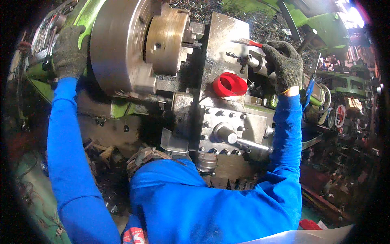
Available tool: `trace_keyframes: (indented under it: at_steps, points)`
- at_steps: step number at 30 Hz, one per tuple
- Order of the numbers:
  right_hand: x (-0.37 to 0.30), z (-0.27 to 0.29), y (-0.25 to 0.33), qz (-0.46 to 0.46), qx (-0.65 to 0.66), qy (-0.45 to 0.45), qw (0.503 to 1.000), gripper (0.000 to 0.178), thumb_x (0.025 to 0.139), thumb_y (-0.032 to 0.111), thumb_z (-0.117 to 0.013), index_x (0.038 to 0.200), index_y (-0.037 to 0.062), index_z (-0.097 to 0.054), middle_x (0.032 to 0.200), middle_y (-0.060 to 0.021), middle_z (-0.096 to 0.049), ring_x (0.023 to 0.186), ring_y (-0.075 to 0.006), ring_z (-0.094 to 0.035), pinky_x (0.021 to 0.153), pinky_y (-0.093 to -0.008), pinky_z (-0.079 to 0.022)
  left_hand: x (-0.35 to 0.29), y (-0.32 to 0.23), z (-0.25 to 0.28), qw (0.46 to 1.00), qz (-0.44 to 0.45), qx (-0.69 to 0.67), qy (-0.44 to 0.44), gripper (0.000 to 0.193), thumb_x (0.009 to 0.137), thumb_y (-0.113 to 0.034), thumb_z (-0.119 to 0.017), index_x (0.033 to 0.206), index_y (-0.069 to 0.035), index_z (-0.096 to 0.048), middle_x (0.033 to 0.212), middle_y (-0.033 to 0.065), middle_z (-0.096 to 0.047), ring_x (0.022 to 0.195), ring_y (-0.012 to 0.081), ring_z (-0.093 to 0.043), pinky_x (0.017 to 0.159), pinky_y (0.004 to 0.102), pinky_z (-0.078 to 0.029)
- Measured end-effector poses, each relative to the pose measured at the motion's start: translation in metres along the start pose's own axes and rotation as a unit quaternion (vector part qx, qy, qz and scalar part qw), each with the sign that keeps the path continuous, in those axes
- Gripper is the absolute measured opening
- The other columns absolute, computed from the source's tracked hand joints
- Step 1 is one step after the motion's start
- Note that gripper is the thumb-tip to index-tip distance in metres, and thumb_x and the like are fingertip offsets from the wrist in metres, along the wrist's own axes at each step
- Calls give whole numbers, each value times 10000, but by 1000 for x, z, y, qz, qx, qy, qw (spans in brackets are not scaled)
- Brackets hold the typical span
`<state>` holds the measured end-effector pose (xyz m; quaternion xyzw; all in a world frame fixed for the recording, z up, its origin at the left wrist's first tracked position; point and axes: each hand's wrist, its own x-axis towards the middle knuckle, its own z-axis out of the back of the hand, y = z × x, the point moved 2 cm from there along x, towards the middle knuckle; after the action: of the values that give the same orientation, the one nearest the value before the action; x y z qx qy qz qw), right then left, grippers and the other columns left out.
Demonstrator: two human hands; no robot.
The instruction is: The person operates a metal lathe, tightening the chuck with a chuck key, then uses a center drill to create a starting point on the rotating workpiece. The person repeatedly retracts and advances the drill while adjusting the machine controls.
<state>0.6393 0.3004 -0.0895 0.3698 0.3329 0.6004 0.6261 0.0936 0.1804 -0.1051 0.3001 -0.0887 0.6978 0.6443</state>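
Note:
My left hand (70, 52), in a dark knit glove, rests on the green headstock at the far left, beside a black knob (47, 63). Its fingers look stretched out over the housing. To its right is the large metal lathe chuck (118, 49), its edges smeared as if turning. A brass-coloured ring with a side hole (168, 40) sits in the jaws. My gloved right hand (284, 65) is beside the tailstock spindle (258, 63), fingers curled. A slim red-handled tool (252, 43) meets its fingertips. Below the tool, a red cup (230, 84) stands on the metal slide.
Nearer me is the square tool post (223, 132) with several bolts and a clamping lever (256, 144) pointing right. Metal chips (207, 10) heap behind the slide. A blue-handled tool (309, 91) stands by my right wrist. A handwheel (325, 99) lies farther right.

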Motion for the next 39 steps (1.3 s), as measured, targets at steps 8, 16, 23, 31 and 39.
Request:
trace_keyframes:
  at_steps: [8, 16, 23, 31, 39]
  points:
    - [-6, -4, -15, 134, -157, -12, 978, 230, 859, 231, -812, 1000, 53, -781, 899, -56, -751, 768, -138, -688, 701, -299, -530, -2, 13, -8, 998, -43, 33, -30, 291, 961, -303, -705, 1218, -166, -699, 1288, 94, -689, 1245, 319, -620, 1085, 445, -479]
    - [-1, -13, -23, 209, -197, 28, 957, 221, 857, 293, -782, 975, 107, -770, 963, -78, -762, 904, -226, -730, 834, -359, -550, -2, 3, -6, 1000, 6, 20, 7, 527, 838, 92, -571, 1294, -157, -661, 1372, 99, -640, 1360, 309, -547, 1169, 426, -424]
    - [11, -24, -28, 155, -197, 54, 967, 281, 845, 384, -771, 946, 122, -769, 956, -110, -759, 909, -306, -731, 820, -419, -557, -4, 16, -18, 1000, -10, 9, -2, 518, 848, 78, -550, 1305, -143, -651, 1362, 104, -638, 1351, 317, -549, 1163, 431, -426]
    - [22, -21, -32, 206, -280, 68, 935, 253, 817, 356, -777, 937, 133, -770, 942, -125, -757, 915, -318, -732, 816, -425, -562, -2, 10, -9, 1000, -9, 9, 11, 461, 870, 5, -561, 1296, -142, -655, 1359, 104, -646, 1330, 321, -562, 1150, 437, -428]
    - [21, -13, -34, 216, -299, 49, 928, 241, 812, 322, -797, 959, 134, -762, 972, -108, -750, 909, -297, -723, 799, -416, -561, -1, 12, -9, 998, -52, 26, -28, 294, 989, -314, -659, 1238, -159, -677, 1280, 80, -685, 1226, 322, -623, 1056, 452, -491]
